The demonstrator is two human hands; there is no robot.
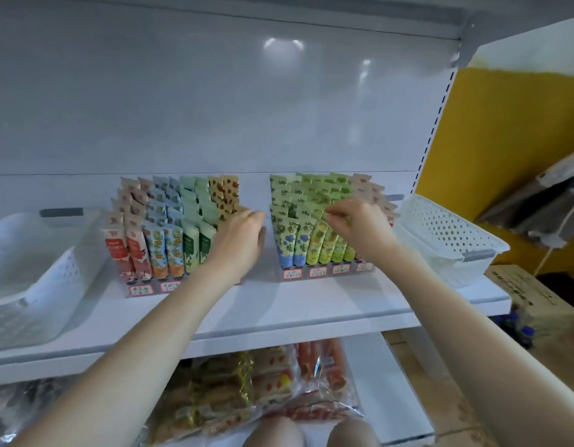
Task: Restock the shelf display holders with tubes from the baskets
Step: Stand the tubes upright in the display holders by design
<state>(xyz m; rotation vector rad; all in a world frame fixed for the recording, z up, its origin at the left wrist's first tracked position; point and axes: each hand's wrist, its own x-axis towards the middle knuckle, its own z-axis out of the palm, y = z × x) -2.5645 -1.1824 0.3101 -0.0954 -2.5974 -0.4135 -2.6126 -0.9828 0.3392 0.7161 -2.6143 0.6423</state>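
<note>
Two tiered display holders stand on the white shelf. The left holder carries rows of red, blue-orange, green and cream tubes. The right holder carries blue-flowered, yellow-green and pink tubes. My left hand rests against the right end of the left holder, fingers fairly straight over the cream tubes. My right hand sits over the right holder, its fingertips pinching the top of a green tube. A white perforated basket stands at each end: left basket, right basket.
The shelf's white back panel rises behind the holders. Bagged snacks lie on the lower shelf. To the right are a yellow wall, a cardboard box and some bottles on the floor. Both baskets look bare inside.
</note>
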